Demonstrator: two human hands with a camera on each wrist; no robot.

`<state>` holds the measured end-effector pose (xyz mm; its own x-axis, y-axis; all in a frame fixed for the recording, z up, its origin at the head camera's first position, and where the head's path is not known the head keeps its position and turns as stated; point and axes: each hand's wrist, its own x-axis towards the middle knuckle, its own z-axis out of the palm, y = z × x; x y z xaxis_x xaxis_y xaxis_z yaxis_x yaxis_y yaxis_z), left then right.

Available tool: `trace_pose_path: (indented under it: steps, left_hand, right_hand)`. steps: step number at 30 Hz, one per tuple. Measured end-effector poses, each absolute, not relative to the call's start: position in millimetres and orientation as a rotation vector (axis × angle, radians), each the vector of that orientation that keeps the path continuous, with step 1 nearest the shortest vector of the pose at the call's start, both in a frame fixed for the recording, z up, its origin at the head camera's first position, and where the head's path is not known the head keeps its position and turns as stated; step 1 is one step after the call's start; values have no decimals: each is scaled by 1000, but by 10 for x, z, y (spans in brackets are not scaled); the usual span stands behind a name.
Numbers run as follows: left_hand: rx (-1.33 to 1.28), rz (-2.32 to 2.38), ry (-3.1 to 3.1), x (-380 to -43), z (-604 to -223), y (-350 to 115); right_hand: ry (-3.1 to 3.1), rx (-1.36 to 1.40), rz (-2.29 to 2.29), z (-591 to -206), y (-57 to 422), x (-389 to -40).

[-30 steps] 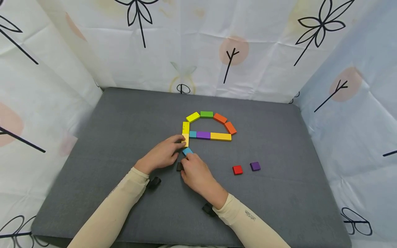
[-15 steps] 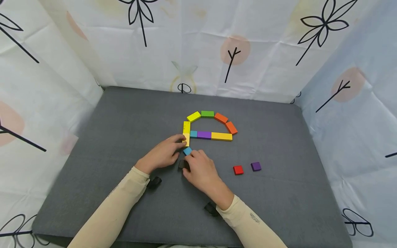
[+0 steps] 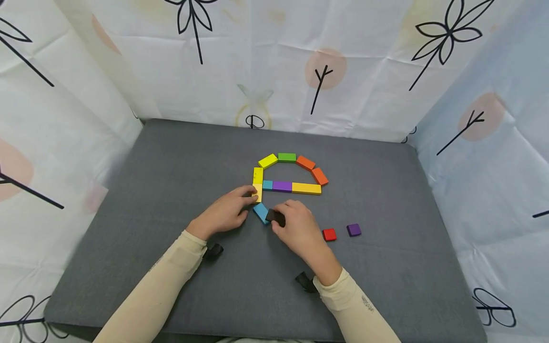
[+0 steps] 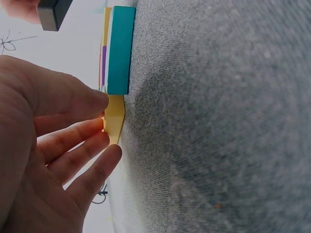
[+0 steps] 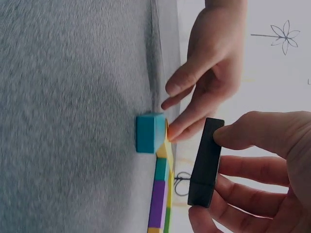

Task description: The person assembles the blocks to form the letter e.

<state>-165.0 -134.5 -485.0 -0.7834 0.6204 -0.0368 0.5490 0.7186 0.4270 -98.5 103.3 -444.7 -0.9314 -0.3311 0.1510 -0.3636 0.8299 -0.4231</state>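
Note:
My right hand (image 3: 302, 231) pinches a black block (image 5: 206, 162) between thumb and fingertips. In the right wrist view the block is raised off the cloth. Just left of it on the table lies a slanted blue block (image 3: 260, 213), its top corner near the end of a pale yellow block (image 3: 258, 194). The fingertips of my left hand (image 3: 225, 209) rest on that pale yellow block, fingers fairly straight, as the left wrist view shows. Above it stands a bright yellow block (image 3: 258, 175). A small teal block (image 3: 268, 185), a purple block (image 3: 282, 186) and a long yellow block (image 3: 306, 189) form a row.
A yellow block (image 3: 268, 161), a green block (image 3: 287, 157) and two orange blocks (image 3: 306, 163) curve round behind the row. Right of my right hand lie a red block (image 3: 329, 234) and a small purple block (image 3: 353, 230). Grey cloth covers the table (image 3: 193, 157); printed curtains (image 3: 274, 62) surround it.
My right hand has let go of the blue block, picked up the black block and moved right with it, uncovering the blue block. My left hand stays at the pale yellow block.

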Motion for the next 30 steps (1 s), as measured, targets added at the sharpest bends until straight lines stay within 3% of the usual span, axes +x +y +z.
trace_pose_path:
  steps: [30]
  left_hand:
    - [952,609,2756,-1643,-4858,-1351]
  right_hand:
    - [-3090,561,592,-4612,1175,-1040]
